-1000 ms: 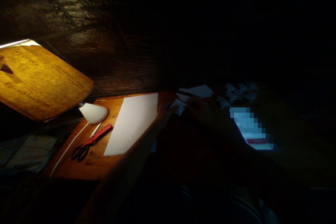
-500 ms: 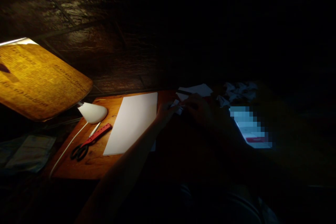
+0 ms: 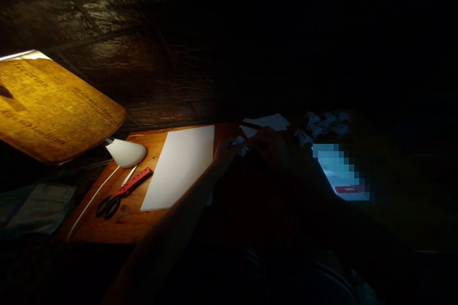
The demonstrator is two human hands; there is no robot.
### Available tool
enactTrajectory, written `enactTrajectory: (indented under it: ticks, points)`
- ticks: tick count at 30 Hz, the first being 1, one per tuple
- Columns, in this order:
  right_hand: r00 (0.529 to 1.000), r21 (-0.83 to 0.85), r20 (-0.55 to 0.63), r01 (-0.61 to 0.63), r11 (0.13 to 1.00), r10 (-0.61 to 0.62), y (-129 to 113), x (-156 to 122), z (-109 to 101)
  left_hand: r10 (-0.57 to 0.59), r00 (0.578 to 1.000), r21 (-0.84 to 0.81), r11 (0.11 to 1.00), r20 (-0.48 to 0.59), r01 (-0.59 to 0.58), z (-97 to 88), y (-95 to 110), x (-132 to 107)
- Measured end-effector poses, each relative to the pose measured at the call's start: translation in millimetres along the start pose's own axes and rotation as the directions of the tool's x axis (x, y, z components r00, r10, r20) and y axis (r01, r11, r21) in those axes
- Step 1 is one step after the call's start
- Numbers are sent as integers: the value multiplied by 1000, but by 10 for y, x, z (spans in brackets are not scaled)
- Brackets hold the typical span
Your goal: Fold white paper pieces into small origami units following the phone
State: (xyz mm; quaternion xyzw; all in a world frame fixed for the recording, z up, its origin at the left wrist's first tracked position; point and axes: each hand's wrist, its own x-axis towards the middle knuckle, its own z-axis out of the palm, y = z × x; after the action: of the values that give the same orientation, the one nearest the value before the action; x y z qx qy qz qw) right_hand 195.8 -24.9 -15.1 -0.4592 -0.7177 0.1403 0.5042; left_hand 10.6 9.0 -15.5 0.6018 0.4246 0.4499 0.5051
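Note:
Both my hands meet over the dark middle of the table around a small folded piece of white paper point(image 3: 242, 148). My left hand point(image 3: 226, 150) grips it from the left, its fingers pinched on the paper. From the other side my right hand point(image 3: 269, 147) has its fingers closed at the paper's right edge; shadow hides most of their detail. Just beyond the hands lie white paper sheets point(image 3: 274, 123) with a dark strip across them. To the left of my left forearm is a stack of white paper point(image 3: 182, 167).
A lit lamp with a yellow printed shade point(image 3: 60, 109) leans over the left side on its white base point(image 3: 128, 153). Red-sheathed scissors point(image 3: 125, 190) and a white pen point(image 3: 129, 176) lie nearby. Several folded paper pieces point(image 3: 324, 126) sit at the back right, behind a glowing screen point(image 3: 345, 186).
Both hands stay in nearly the same place around the folded paper. The fingers and the paper have shifted only slightly.

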Motion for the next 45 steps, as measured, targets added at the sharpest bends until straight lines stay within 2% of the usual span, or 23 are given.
enactTrajectory:
  ticks: [10, 17, 22, 34, 40, 45]
  points:
    - [995, 77, -28, -98, 992, 100, -71, 21, -28, 39, 995, 6, 999, 93, -40, 6, 16, 7]
    - [995, 120, -11, -93, 988, 95, -104, 22, -14, 16, 997, 80, 997, 73, -22, -7, -3, -8]
    - [994, 136, -12, -106, 985, 109, -109, 20, -16, 8, 996, 51, 999, 89, -13, -3, 0, -9]
    - [942, 302, 28, -328, 895, 336, -31, 12, 36, 21, 986, 109, 993, 167, -39, 2, -2, -11]
    - [920, 367, -6, -363, 856, 392, -13, 9, 95, 22, 989, 157, 987, 149, -46, -6, -22, 5]
    - [916, 368, 18, -380, 849, 402, -50, 11, 81, 19, 988, 119, 992, 156, -38, -2, -26, 1]
